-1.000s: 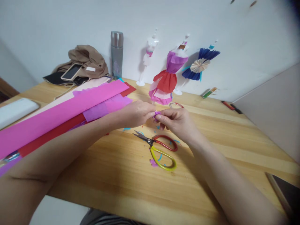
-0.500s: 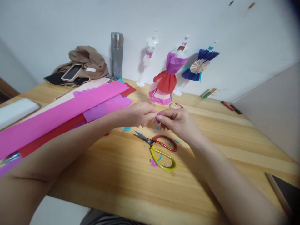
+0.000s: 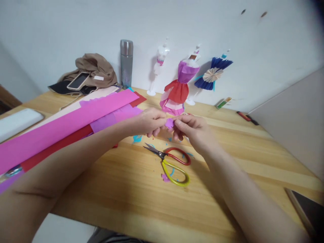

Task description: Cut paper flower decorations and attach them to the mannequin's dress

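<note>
A small purple piece of paper [image 3: 169,123] is pinched between my two hands above the middle of the table. My left hand [image 3: 152,122] grips its left edge, fingers closed. With thumb and forefinger, my right hand [image 3: 188,126] holds the right edge. Just below them on the wood lie scissors [image 3: 162,155] with one red and one yellow handle, blades slightly apart and pointing left. A purple paper scrap [image 3: 165,178] and blue snippets lie around the scissors. Behind my hands stands a small dress form [image 3: 182,79] in a purple, red and pink paper dress.
Coloured paper sheets [image 3: 68,126] are stacked at the left, under my left forearm. Toward the wall stand a steel flask [image 3: 126,64], a bare white dress form [image 3: 158,65] and another in blue paper [image 3: 212,74]. A phone [image 3: 79,81] rests on brown cloth [image 3: 97,67].
My hands have drawn slightly apart, and the purple paper, crumpled small before, now shows more of its flat face. The view has tilted up slightly.
</note>
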Available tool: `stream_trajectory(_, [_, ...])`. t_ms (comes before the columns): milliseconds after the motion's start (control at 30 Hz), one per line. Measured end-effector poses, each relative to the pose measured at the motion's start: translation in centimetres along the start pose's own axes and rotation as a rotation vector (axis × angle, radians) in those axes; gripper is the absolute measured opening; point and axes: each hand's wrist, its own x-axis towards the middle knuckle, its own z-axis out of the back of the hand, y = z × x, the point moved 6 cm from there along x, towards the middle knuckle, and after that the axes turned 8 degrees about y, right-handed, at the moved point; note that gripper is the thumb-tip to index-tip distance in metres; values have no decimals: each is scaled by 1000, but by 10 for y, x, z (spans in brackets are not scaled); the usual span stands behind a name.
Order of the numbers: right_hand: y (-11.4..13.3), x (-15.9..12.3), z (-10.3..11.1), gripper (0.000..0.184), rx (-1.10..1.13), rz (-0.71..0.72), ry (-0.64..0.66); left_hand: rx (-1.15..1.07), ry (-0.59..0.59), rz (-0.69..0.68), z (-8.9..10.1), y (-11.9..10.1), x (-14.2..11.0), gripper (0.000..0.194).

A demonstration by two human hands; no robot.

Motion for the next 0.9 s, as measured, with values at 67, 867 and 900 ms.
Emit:
stream_trajectory(67, [0,0,0,40,-4,6,-3,-15,-9,4,0,2,1,23])
stream_trajectory(867, [-5,-1,0,38,32,-15,-39,-254,-95,46,5,11,6,18])
stream_trajectory(900, [-7,0,2,38,63,-20,-50,-268,-91,48,5,11,6,17])
